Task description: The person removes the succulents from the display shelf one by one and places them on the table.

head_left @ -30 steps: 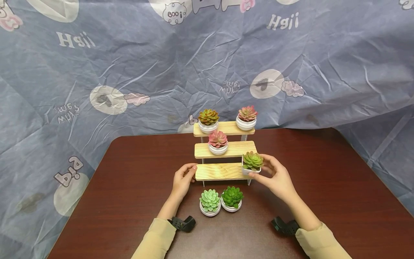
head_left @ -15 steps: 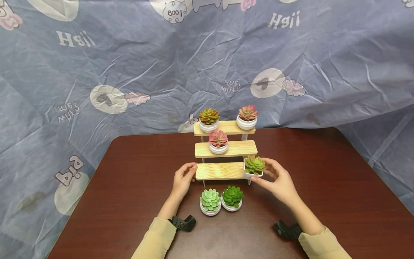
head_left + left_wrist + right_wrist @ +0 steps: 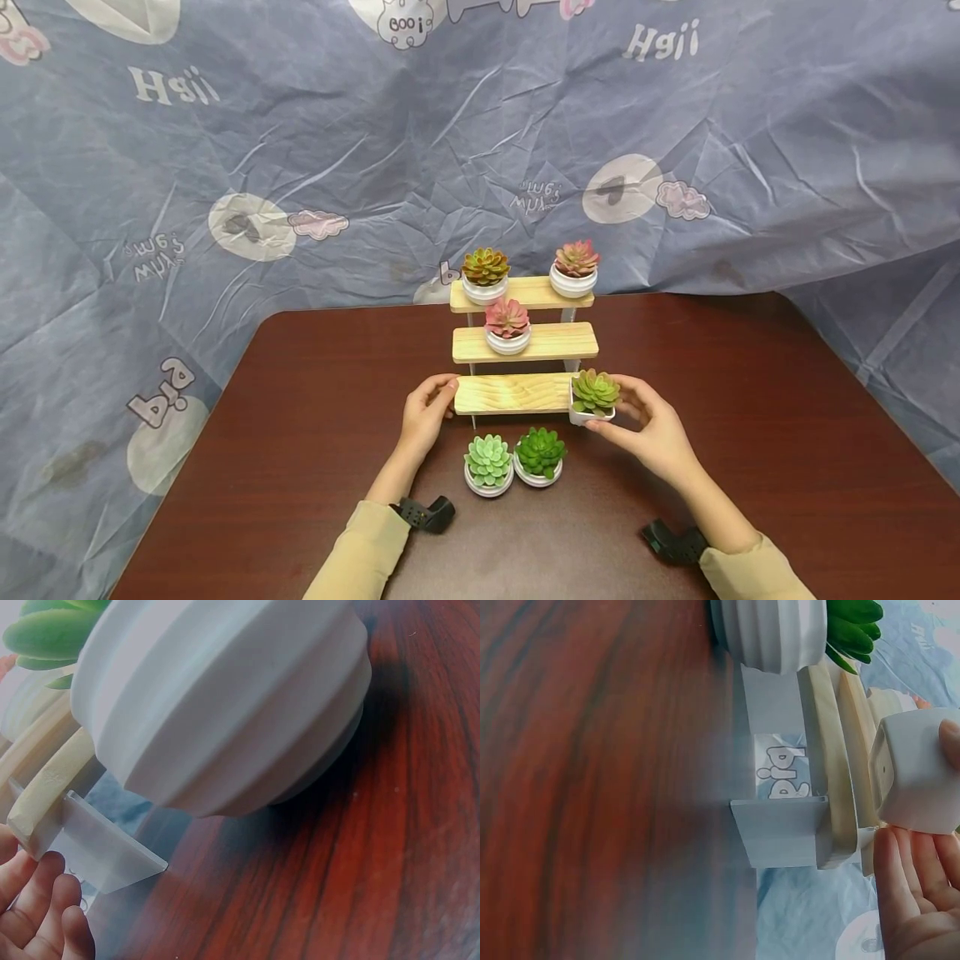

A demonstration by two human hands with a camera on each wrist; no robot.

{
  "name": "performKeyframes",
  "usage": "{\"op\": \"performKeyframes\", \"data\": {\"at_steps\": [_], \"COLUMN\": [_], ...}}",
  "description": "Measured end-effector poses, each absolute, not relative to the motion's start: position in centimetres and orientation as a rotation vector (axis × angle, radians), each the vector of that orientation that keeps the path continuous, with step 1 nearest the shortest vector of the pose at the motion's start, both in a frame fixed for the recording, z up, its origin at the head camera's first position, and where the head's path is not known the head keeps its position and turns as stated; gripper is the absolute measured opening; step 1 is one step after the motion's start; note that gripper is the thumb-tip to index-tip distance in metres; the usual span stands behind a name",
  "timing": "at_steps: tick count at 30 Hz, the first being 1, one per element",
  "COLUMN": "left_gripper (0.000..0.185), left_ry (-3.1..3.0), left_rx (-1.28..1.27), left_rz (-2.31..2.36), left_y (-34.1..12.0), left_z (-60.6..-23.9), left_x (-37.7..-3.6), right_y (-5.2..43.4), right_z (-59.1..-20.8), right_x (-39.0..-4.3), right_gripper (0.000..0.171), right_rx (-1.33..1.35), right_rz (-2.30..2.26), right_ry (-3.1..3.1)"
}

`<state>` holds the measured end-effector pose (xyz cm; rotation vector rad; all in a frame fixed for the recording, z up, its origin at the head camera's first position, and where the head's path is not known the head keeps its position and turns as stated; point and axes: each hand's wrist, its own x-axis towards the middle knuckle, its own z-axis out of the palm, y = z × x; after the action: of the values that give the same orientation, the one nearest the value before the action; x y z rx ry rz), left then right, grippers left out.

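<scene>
My right hand (image 3: 654,429) holds a potted succulent (image 3: 596,392) with reddish-tipped green leaves in a square white pot, thumb at its front, fingers at its right side. In the head view it overlaps the right end of the lowest shelf; in the right wrist view the square pot (image 3: 919,772) hangs a little off the shelf, tilted. My left hand (image 3: 425,413) grips the left end of the lowest shelf of a three-tier wooden plant stand (image 3: 513,393). In the left wrist view, curled fingers (image 3: 52,900) meet the shelf's end beside a clear leg.
On the top shelf stand an orange-green succulent (image 3: 485,271) and a pink one (image 3: 575,268). A pink-red succulent (image 3: 507,325) is on the middle shelf. Before the stand, a pale green succulent (image 3: 488,467) and a dark green one (image 3: 539,458) sit side by side on the brown table (image 3: 337,375).
My right hand has carried the square-potted succulent slightly right and toward me, along the lowest shelf's right end. The left hand keeps its grip on the shelf.
</scene>
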<state>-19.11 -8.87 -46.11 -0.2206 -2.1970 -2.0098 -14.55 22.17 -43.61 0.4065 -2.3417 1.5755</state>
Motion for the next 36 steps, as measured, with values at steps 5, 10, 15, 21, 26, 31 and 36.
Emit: {"op": "performKeyframes", "data": {"at_steps": [5,10,15,21,26,31,36], "left_gripper": [0.020,0.019,0.019,0.019,0.019,0.019,0.020], "left_ry": [-2.191,-2.197,-2.200,-2.200,-2.197,-2.194,-2.197], "left_rx": [-0.225,-0.229,-0.227,-0.213,-0.221,-0.220,-0.215], "left_rz": [-2.016,-2.005,-2.000,-2.015,-2.015,-2.018,-2.022], "left_y": [-8.8,-8.7,-8.7,-8.8,-8.8,-8.9,-8.9], "left_z": [-46.0,-46.0,-46.0,-45.9,-46.0,-46.1,-46.1], "left_x": [-19.1,-19.1,-19.2,-19.1,-19.2,-19.2,-19.2], "right_y": [22.4,22.7,22.7,22.5,23.2,23.4,23.4], "right_z": [-44.0,-44.3,-44.3,-43.8,-45.2,-45.5,-45.7], "right_x": [-14.3,-14.0,-13.6,-12.9,-13.0,-12.8,-12.7], "right_gripper": [0.061,0.063,0.064,0.063,0.065,0.065,0.065], "right_rx": [0.437,0.478,0.489,0.498,0.514,0.525,0.530], "right_rz": [1.596,1.620,1.624,1.628,1.652,1.630,1.631], "right_ry": [-2.330,-2.299,-2.300,-2.324,-2.320,-2.347,-2.364]}}
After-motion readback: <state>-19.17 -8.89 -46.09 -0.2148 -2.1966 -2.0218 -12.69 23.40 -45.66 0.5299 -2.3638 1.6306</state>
